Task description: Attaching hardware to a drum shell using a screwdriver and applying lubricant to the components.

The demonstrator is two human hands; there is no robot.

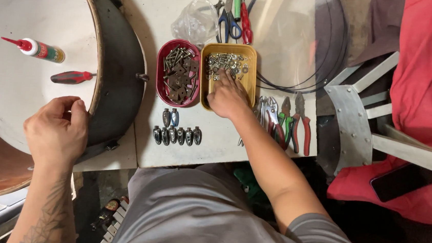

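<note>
The right hand (pixel 228 98) is down in the yellow tray (pixel 252 55), fingers loosely spread and curled, tips touching the heap of small silver screws and washers (pixel 226 61) — whether anything is pinched, I cannot tell. The left hand (pixel 57 129) is closed in a loose fist over the near rim of the drum shell (pixel 122 78), thumb and fingers gripping the edge. Just left of the yellow tray sits a red tray (pixel 161 76) of dark plates and screws. On the white drumhead (pixel 13 85) lies a small tube (pixel 41 49) — red nozzle, white neck, green-and-red label — with a red-handled screwdriver (pixel 70 77) nearer. Near the trays, a row of metal lugs (pixel 176 135); to the right, pliers (pixel 293 123).
</note>
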